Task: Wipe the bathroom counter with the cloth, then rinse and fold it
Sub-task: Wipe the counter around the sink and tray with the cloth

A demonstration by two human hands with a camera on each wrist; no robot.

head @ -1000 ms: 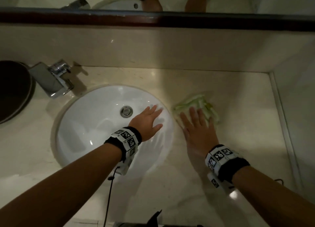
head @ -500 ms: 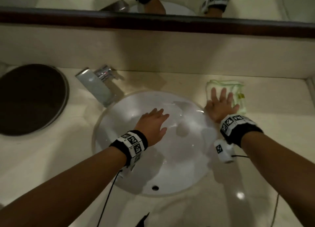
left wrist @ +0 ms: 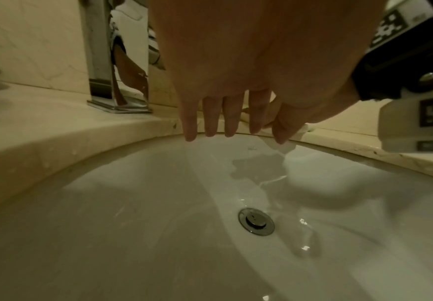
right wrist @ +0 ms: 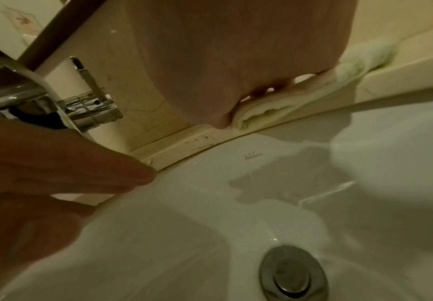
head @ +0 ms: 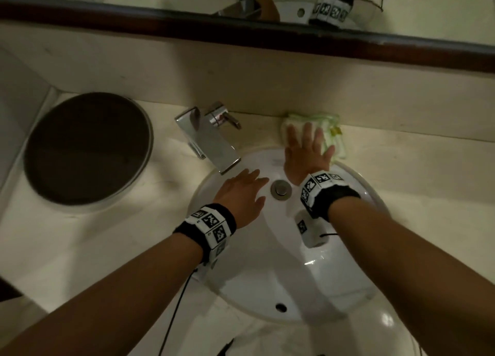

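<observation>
A pale green cloth (head: pixel 330 126) lies bunched on the beige counter (head: pixel 401 168) behind the white sink (head: pixel 267 275), against the back wall. My right hand (head: pixel 305 147) lies flat on the cloth with straight fingers, pressing it down; the right wrist view shows the cloth (right wrist: pixel 274 108) under my palm. My left hand (head: pixel 241 192) hovers over the basin beside the drain (head: pixel 280 189), fingers straight and holding nothing, as the left wrist view shows the left hand (left wrist: pixel 225 122).
A chrome faucet (head: pixel 211 139) juts over the sink's back left rim, close to both hands. A dark round lid or basin (head: pixel 85 147) sits on the counter at the left. A mirror with a dark frame (head: pixel 241 29) runs along the back wall.
My right hand has slid the cloth from the counter right of the sink to the back edge behind the basin, toward the faucet. My left hand stays hovering over the basin.
</observation>
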